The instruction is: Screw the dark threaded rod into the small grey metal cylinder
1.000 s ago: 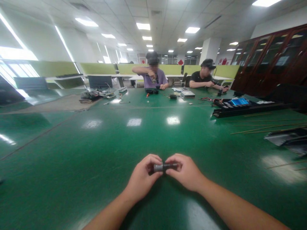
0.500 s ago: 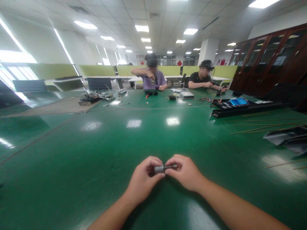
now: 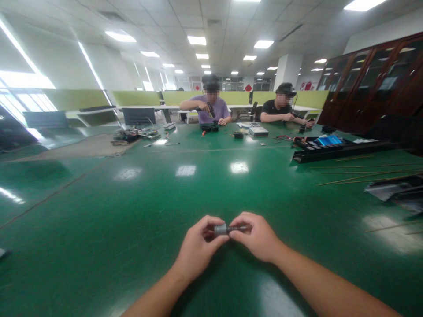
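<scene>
Low in the middle of the head view, a small grey metal cylinder (image 3: 220,230) lies between the fingers and thumb of my left hand (image 3: 196,246). A dark, ridged shaft (image 3: 236,228) sticks out of its right end, in line with it. The thumb and fingers of my right hand (image 3: 259,237) are closed around that shaft, and its far tip is partly hidden by them. Both hands nearly touch each other, with the part held level just above the green table (image 3: 139,229).
Two people sit across the table, one in a purple shirt (image 3: 214,112), one in black (image 3: 272,110), both handling tools. Circuit boards (image 3: 139,132) lie back left. On the right are a black channel (image 3: 330,152), thin rods (image 3: 363,176) and metal pieces (image 3: 393,189).
My view has shifted slightly, and both hands keep the same hold on the part. Across the table, the person in purple has lowered the dark tool a little.
</scene>
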The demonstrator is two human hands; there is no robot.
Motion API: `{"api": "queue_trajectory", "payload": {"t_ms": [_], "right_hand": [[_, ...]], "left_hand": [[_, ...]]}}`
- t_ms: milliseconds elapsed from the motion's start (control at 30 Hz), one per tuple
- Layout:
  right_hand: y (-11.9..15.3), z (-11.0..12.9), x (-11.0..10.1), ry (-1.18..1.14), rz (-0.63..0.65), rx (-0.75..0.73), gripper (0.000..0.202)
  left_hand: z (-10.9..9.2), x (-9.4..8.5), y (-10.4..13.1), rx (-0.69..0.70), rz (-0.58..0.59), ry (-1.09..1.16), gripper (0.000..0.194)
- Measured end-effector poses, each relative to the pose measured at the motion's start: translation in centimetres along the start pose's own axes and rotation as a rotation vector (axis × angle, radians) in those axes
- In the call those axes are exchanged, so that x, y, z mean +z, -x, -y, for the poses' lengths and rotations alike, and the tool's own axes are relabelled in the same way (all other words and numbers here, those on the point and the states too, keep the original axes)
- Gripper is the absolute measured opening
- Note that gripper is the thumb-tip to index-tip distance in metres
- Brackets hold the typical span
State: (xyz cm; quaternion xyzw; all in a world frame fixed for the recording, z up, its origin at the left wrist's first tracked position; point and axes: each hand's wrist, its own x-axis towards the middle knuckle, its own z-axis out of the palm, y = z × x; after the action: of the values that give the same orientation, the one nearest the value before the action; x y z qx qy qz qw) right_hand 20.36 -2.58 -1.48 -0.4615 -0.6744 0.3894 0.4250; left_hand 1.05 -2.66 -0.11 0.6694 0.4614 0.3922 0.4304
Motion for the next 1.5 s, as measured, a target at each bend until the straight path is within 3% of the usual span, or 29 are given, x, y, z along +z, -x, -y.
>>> {"api": "queue_trajectory", "payload": {"t_ms": [1500], "right_hand": [[-0.29,-0.58,-0.07,-0.156,0.002,0.099,0.014]], "left_hand": [[0.14,0.0,0.03,-0.023,-0.042,0.036,0.026]]}}
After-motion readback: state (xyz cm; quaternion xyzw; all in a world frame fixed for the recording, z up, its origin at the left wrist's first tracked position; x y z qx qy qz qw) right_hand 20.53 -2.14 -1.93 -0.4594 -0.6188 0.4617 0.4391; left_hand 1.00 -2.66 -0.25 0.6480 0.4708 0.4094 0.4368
